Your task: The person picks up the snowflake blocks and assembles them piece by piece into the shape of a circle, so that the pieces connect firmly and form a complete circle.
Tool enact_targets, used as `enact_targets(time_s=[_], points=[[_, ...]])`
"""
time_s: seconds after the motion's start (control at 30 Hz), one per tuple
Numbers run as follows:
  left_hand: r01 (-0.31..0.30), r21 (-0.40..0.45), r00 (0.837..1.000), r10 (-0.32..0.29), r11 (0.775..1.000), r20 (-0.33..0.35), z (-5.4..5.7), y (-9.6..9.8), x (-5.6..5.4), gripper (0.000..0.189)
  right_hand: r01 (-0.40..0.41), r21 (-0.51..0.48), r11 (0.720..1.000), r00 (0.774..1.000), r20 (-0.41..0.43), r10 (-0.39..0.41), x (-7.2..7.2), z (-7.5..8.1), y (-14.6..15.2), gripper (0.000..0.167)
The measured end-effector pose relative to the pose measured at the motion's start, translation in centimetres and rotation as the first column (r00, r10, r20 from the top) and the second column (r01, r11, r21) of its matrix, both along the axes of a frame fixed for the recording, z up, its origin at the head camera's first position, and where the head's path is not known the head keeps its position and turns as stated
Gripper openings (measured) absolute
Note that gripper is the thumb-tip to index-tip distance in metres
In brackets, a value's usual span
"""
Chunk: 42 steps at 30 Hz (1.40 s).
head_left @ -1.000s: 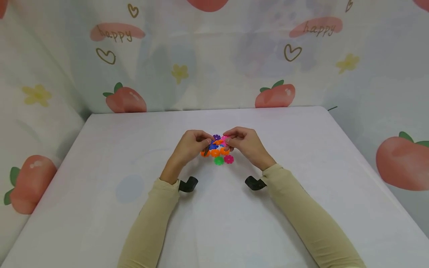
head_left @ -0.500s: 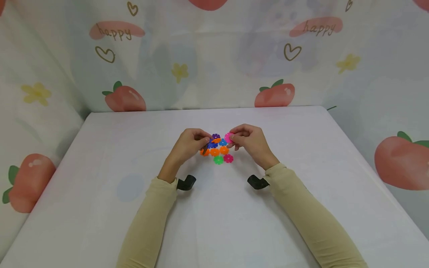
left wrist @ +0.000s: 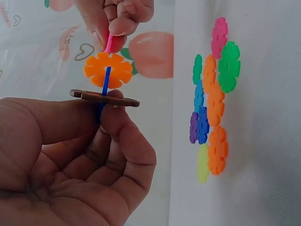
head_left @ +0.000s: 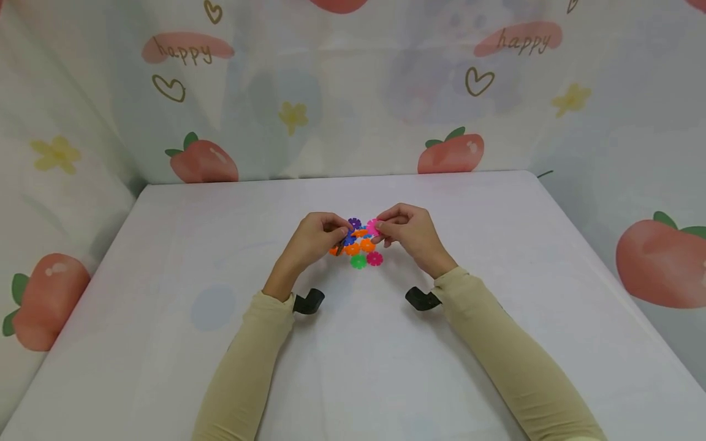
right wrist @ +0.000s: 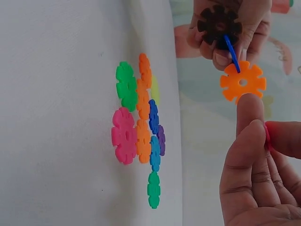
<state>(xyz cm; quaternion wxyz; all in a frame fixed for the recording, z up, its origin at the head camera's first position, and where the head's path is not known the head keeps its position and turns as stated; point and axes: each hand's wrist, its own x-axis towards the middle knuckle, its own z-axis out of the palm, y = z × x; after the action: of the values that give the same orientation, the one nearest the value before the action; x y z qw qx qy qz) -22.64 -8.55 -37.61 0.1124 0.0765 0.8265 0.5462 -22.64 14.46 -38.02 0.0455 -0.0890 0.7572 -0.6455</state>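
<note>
your left hand (head_left: 317, 237) pinches the blue disc (left wrist: 107, 78), which links the brown disc (left wrist: 84, 96) to the orange disc (left wrist: 121, 71), raised between your hands; your right hand (head_left: 409, 231) pinches the pink disc (head_left: 372, 227), its contact with orange unclear. a crooked push could pop blue loose.

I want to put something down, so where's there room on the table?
The white table is bare left of the left sleeve, right of the right sleeve, low in view between them, and behind the hands towards the printed backdrop. Crowded: between the hands, where flower-shaped discs bunch.
</note>
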Motion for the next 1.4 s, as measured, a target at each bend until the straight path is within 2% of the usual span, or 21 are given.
enact_targets(time_s=[0.23, 0.6, 1.07, 1.23, 1.4], points=[[-0.015, -0.015, 1.000, 0.014, 1.000, -0.013, 0.1, 0.1, 0.1, 0.016, 0.030, -0.021, 0.999, 1.000, 0.006, -0.030, 0.3, -0.1, -0.5, 0.021], [-0.030, 0.030, 1.000, 0.030, 0.999, -0.003, -0.2, 0.1, 0.0, 0.017, 0.065, -0.022, 0.998, 0.998, -0.013, -0.065, 0.5, -0.3, -0.9, 0.018], [-0.023, 0.033, 1.000, 0.023, 0.999, -0.011, 0.1, 0.3, 0.1, 0.017, 0.058, -0.048, 0.997, 0.998, -0.026, -0.060, 0.7, -0.3, -1.2, 0.019], [-0.039, 0.018, 0.999, 0.039, 0.999, -0.013, 0.2, 0.3, 0.2, 0.017, 0.071, -0.046, 0.996, 0.996, -0.041, -0.073, 0.8, -0.3, -1.5, 0.017], [-0.074, 0.018, 0.997, 0.074, 0.997, -0.038, 0.2, 0.5, 0.2, 0.016, 0.090, -0.082, 0.993, 0.994, -0.055, -0.095, 0.8, -0.5, -2.1, 0.015]])
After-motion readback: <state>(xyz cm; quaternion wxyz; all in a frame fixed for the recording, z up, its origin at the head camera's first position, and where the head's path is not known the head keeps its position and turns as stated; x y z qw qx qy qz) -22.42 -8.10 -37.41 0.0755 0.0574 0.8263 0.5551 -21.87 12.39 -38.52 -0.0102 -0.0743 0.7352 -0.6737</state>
